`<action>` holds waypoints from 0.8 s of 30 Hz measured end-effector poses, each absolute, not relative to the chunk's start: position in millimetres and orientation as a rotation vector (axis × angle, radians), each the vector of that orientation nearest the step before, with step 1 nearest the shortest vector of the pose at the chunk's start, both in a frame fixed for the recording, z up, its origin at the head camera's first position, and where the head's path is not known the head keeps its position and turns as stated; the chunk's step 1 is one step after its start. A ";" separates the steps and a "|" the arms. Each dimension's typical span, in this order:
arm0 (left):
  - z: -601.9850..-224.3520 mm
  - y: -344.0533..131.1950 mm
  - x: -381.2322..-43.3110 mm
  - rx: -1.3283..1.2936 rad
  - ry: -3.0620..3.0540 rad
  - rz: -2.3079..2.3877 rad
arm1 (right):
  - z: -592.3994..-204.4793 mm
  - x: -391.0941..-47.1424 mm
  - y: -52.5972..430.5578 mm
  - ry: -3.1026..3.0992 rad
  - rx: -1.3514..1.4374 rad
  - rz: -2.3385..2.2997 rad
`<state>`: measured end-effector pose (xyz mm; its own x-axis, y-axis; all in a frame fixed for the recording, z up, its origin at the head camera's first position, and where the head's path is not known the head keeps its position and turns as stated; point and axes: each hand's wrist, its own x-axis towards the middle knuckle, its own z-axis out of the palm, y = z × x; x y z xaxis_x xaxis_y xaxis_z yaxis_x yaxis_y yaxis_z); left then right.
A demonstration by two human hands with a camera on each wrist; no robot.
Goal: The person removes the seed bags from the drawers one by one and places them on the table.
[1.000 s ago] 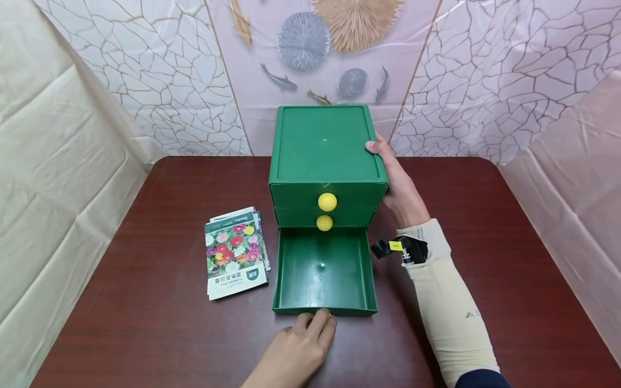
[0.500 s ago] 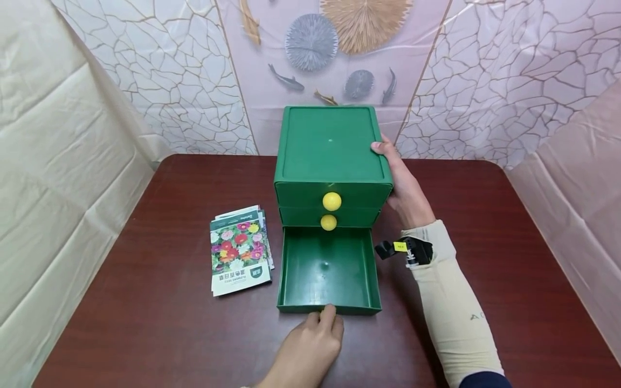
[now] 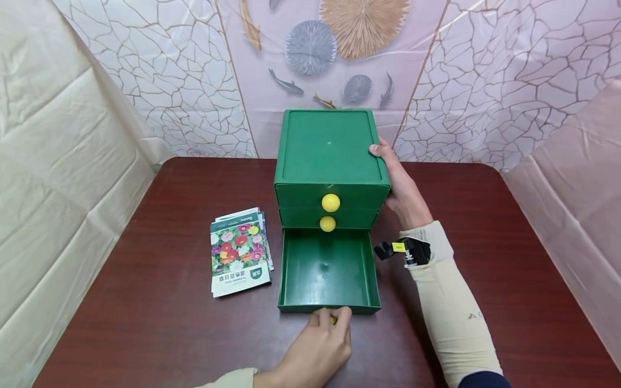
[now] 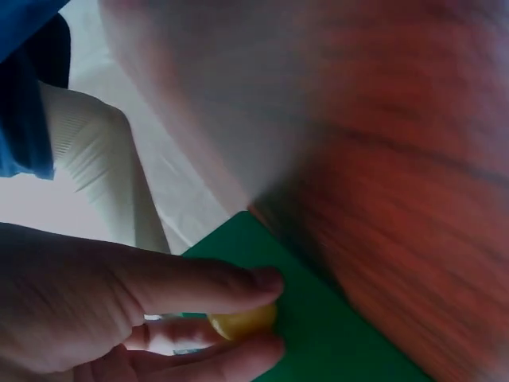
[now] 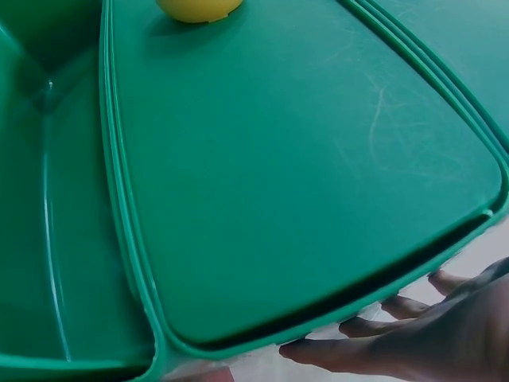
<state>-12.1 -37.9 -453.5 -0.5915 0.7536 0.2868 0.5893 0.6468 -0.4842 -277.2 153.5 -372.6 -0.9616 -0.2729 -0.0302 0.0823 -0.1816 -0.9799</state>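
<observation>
A green drawer cabinet [image 3: 331, 145] with yellow ball knobs stands on the table. Its bottom drawer [image 3: 325, 269] is pulled out, with nothing in it. At that drawer's front, my left hand [image 3: 317, 345] pinches the yellow knob [image 4: 245, 320] between thumb and fingers, as the left wrist view shows close up. My right hand [image 3: 402, 188] rests against the cabinet's right side, thumb over the top edge. In the right wrist view its straight fingers [image 5: 382, 350] touch the cabinet's side. The upper two drawers are closed, their yellow knobs [image 3: 331, 202] in plain sight.
A small stack of flower seed packets [image 3: 240, 253] lies left of the open drawer. The dark red table [image 3: 170, 302] reaches back to a patterned curtain [image 3: 194, 81], with pale cloth [image 3: 63, 161] hanging at both sides.
My left hand's fingers have shifted right and re-formed around the bottom knob, more of which shows between them. The drawer stays pulled out. My right hand keeps its place on the cabinet.
</observation>
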 end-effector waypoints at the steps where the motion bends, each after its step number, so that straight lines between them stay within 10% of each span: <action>1: -453.8 -38.3 -13.0 -1.054 -2.394 0.478 | -372.9 -277.3 153.6 1.847 -0.215 -2.238; 24: -439.7 -47.0 -46.2 -1.016 -2.489 0.326 | -373.4 -276.2 152.6 1.844 -0.193 -2.241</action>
